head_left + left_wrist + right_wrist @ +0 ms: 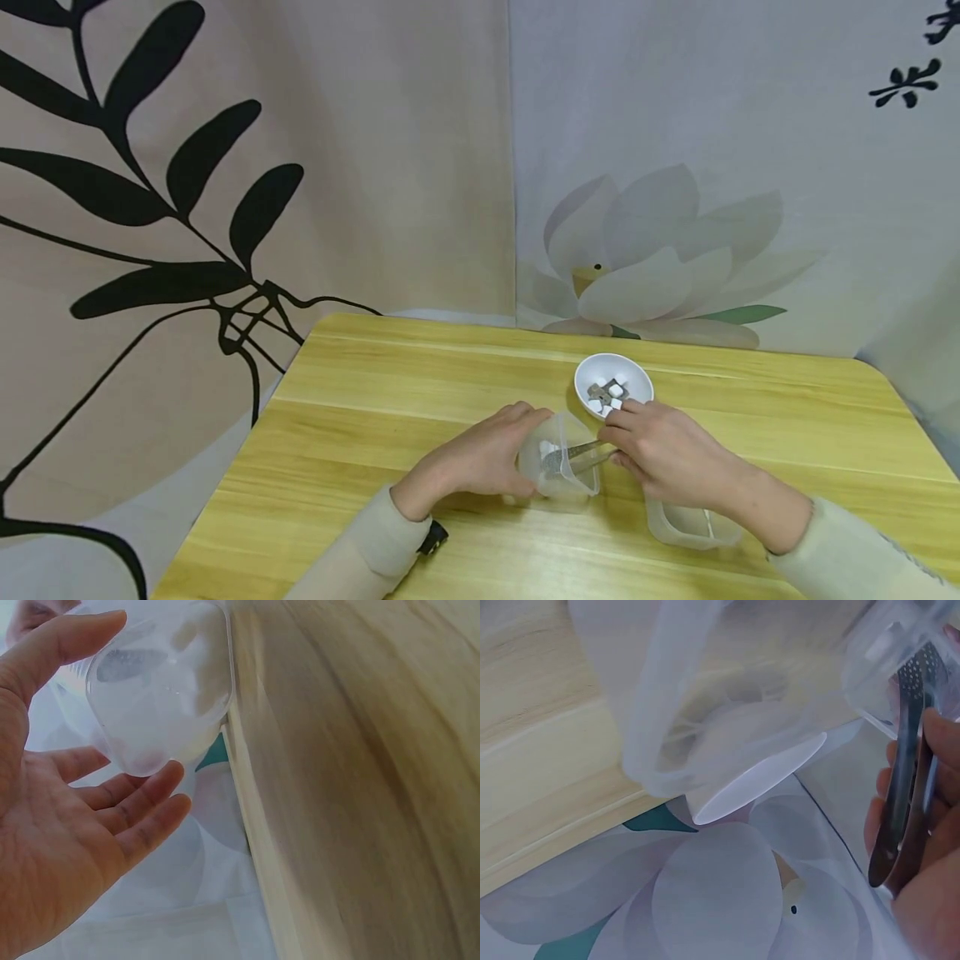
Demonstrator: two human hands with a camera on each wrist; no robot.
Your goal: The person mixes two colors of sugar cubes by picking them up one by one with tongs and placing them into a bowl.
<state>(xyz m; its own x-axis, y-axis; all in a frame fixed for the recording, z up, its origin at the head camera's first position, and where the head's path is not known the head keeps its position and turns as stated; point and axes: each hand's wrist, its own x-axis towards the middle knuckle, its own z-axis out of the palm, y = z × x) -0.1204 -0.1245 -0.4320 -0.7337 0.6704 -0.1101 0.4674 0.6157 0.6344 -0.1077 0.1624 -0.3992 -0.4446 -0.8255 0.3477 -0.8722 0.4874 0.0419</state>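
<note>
A clear plastic container (564, 427) is tilted on its side, its mouth toward the right. My left hand (487, 454) grips it around the base, thumb on one side and fingers on the other. My right hand (671, 454) holds metal tongs (901, 802) with perforated tips. Those tips reach inside the container, near something white (549, 450) seen through its wall. Just beyond my right fingers is a white bowl (643, 380) with several white and grey cube-like pieces (615, 390) in it.
A second clear plastic container (663, 532) stands on the table under my right wrist, partly hidden by it. The wooden table (390, 392) ends at the back against a patterned curtain (420, 167). A dark object (432, 537) shows beside my left sleeve.
</note>
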